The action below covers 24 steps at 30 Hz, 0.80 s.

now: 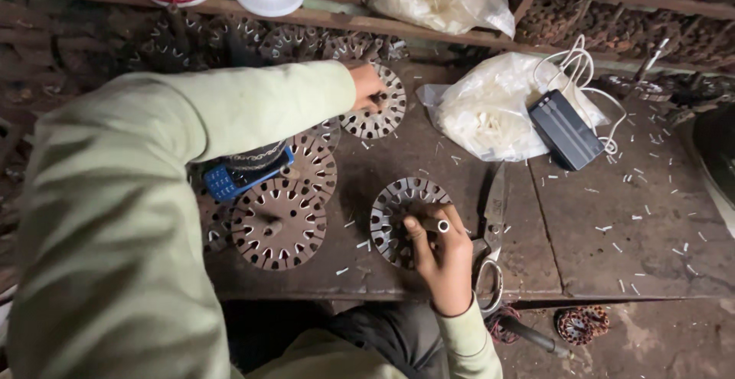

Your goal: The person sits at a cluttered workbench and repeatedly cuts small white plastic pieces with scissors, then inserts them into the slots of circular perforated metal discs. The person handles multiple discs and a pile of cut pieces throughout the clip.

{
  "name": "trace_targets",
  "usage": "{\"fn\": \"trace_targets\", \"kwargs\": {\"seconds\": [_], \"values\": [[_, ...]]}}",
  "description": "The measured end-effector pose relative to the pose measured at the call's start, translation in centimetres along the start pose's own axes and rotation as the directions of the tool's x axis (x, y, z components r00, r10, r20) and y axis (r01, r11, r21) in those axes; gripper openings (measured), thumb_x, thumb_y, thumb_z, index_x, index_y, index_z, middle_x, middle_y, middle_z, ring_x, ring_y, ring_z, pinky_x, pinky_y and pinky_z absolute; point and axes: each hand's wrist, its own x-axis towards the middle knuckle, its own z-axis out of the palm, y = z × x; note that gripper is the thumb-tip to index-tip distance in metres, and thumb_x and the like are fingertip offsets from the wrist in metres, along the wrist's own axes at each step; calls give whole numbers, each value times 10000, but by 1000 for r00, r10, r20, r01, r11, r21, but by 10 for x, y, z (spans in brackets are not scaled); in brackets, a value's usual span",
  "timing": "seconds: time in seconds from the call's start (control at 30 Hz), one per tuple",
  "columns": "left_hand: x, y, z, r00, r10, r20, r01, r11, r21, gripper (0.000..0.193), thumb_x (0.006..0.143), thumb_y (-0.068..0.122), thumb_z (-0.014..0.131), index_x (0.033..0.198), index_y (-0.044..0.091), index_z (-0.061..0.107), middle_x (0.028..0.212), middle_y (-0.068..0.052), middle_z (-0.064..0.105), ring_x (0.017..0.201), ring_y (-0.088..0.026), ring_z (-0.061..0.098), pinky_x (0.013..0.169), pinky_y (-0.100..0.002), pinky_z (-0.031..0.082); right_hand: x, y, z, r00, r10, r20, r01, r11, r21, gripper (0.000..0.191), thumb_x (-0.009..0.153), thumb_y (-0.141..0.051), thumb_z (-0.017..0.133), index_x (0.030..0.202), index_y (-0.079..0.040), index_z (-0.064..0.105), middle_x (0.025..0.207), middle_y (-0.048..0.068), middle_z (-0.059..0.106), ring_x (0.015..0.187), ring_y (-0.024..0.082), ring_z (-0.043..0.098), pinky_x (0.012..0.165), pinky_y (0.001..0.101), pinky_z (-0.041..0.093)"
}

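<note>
The dark worktop (429, 157) carries slotted round stator discs. At its near middle one disc (398, 214) lies flat, axis upright, slots pointing outward all round. The right hand (442, 260) pinches a small tube (438, 226) over its four o'clock rim; seating it calls for careful alignment. At eleven o'clock, the left hand (367, 84) grips another disc (379, 107), fingers curled

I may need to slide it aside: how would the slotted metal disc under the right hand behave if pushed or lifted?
The slotted disc looks like stacked steel: probably stiff and heavy for its size. Lying flat on the table, it should slide, not roll.
</note>
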Motion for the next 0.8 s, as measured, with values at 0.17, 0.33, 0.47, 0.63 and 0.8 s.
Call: {"fn": "trace_targets", "kwargs": {"seconds": [0.17,0.33,0.47,0.63,0.8], "values": [[-4,6,-19,989,-127,82,133,988,-74,223,784,287,840,999,250,793,890,-96,768,820,-302,746,780,-456,569,21,9,6,985,-167,-37,168,986,16,136,960,-107,723,1013,5,665,945,121,656,791,237,653,712,317,504],[-12,14,-31,933,-342,110,333,938,94,326,803,413,848,1048,208,782,975,-167,738,940,-372,713,847,-481,556,61,20,24,977,-213,-30,213,977,17,151,954,-120,739,999,11,679,980,148,662,783,268,651,695,326,505],[-12,8,-30,907,-407,107,389,908,158,385,819,435,841,1117,202,766,1082,-173,728,1038,-375,694,911,-474,542,90,32,47,979,-205,-16,205,979,16,175,942,-143,747,1010,8,690,953,155,654,760,276,643,683,333,500],[-23,-7,-43,985,-173,-11,174,984,45,430,845,175,747,1270,214,684,1103,-155,719,1016,-370,688,907,-479,536,107,51,84,972,-234,-13,233,963,132,179,953,-154,744,1016,-1,677,956,150,649,775,268,646,711,336,515],[-86,31,-84,976,-37,-216,34,999,-17,459,817,158,789,1263,134,684,961,-161,712,925,-369,678,806,-501,528,122,62,110,993,-115,18,110,980,168,206,970,-175,766,1081,-21,685,950,123,686,815,213,659,763,321,538]]}}
